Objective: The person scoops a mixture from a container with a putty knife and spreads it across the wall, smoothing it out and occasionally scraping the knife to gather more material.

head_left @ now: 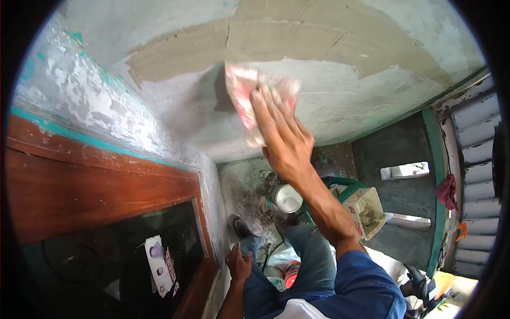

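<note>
My right hand (284, 127) is raised to the wall, its fingers stretched over a flat red-and-white piece (241, 93) that is smeared with putty and blurred by motion. That piece lies against or very near the wall, just below a wide band of fresh grey-brown putty (297, 40). Down by my left thigh, my left hand (238, 264) hangs with its fingers loosely apart and nothing visible in it. Part of the flat piece is hidden under my right fingers.
On the floor ahead stand a white bucket (287, 199) and a putty-stained square container (364, 212) on a green chair (340, 185). A wooden door frame (101, 181) with dark glass is close on my left. A dark panel (396, 138) with slots stands at the right.
</note>
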A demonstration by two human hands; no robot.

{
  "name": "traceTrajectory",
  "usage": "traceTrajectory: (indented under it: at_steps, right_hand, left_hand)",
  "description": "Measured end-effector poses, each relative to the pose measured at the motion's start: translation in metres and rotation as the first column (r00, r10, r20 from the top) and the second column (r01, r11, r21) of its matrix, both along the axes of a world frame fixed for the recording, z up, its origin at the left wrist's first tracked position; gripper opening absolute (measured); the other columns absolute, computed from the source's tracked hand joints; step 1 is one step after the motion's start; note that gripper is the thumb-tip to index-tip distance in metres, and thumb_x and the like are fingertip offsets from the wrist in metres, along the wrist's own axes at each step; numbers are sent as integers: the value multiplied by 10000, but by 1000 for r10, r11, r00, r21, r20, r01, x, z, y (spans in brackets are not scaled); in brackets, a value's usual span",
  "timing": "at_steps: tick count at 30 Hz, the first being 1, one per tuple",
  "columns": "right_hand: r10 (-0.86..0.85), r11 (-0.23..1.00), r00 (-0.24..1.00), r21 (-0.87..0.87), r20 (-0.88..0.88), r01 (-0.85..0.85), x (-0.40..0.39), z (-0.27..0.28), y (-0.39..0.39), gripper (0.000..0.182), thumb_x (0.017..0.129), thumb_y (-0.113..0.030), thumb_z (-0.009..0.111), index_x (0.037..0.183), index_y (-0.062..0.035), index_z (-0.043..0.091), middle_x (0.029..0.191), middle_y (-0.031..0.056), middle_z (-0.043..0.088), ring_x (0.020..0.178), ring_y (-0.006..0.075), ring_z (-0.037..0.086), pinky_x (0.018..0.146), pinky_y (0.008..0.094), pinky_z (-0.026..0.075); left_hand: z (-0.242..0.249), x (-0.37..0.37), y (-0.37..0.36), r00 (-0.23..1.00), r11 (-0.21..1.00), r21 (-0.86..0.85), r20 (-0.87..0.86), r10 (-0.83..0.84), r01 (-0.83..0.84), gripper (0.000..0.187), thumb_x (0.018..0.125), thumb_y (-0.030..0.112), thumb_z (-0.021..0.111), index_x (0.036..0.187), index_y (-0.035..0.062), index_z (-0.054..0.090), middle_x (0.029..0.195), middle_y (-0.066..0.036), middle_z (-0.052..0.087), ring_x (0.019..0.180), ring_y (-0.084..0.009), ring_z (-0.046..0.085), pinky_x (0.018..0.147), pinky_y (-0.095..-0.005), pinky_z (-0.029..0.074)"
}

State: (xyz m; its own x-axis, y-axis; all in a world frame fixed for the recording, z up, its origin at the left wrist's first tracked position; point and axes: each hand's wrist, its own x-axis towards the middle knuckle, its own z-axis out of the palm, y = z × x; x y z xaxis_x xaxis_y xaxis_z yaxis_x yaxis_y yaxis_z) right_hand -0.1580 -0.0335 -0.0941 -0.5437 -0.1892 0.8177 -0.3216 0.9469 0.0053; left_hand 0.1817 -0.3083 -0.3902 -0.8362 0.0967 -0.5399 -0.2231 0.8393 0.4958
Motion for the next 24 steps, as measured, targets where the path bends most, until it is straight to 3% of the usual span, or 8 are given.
traceTrajectory:
  at_steps: [2,5,7,10,13,18,21,24]
  right_hand:
    - [-21,895,920,-402,391,191,31,15,14,449,1054,-30,595,1503,-15,591,1467,197,653,1321,353,664,1099,429,550]
    - [-216,823,965,-560,-151,97,25,68,58,434,1143,-88,469,1546,70,492,1507,229,606,1357,296,628,1134,392,516]
    - [-245,683,961,-727,-131,75,-3,74,71,452,1111,-47,525,1556,32,501,1549,207,576,1354,268,631,1135,392,521]
    - [-370,783,918,-580,-142,226,-44,70,20,574,1023,23,605,1582,-47,501,1551,177,586,1327,273,661,1093,377,550]
    - [-177,814,984,-565,-17,137,-43,58,-91,802,817,96,635,1593,15,453,1536,239,581,1326,379,653,825,409,634]
    - [478,676,877,-617,-50,-403,-2,50,-127,717,853,45,594,1562,31,485,1474,274,608,1333,433,632,1109,502,522]
    - [291,929,954,-259,74,-263,21,58,-101,494,954,-80,623,1443,-20,656,1415,192,692,1361,335,642,1101,475,520]
    - [207,973,978,99,17,-207,20,86,-92,435,992,-158,624,1409,-49,684,1428,159,691,1365,313,637,1167,516,459]
  left_hand:
    - [5,0,-1,1000,1000,6,16,-7,7,737,972,404,730,1555,27,480,1488,-226,561,1428,-462,457,1184,-619,325]
    - [1,1,-9,1000,1000,-8,-5,-12,12,713,952,374,753,1520,10,522,1432,-230,609,1367,-453,515,1151,-591,369]
    - [-2,3,-9,998,1000,0,-58,-8,8,701,935,363,769,1490,-4,550,1391,-234,638,1310,-453,554,1122,-581,395]
    - [-5,0,-7,1000,1000,10,-18,10,-10,719,928,365,774,1496,-6,537,1390,-237,637,1308,-460,556,1128,-588,386]
    - [-16,4,-6,996,999,-1,-81,-37,37,729,927,370,773,1506,3,524,1400,-230,632,1323,-464,546,1135,-596,376]
    - [-16,10,-3,998,1000,-6,-55,25,-25,729,945,396,747,1532,38,504,1452,-225,597,1387,-481,500,1158,-624,347]
    - [-15,17,-11,993,995,-1,-69,95,-95,738,956,421,728,1556,67,484,1482,-225,575,1419,-489,473,1169,-640,334]
    - [-18,18,-8,992,994,17,-55,111,-110,754,956,435,722,1577,95,464,1486,-228,571,1430,-486,466,1172,-648,331]
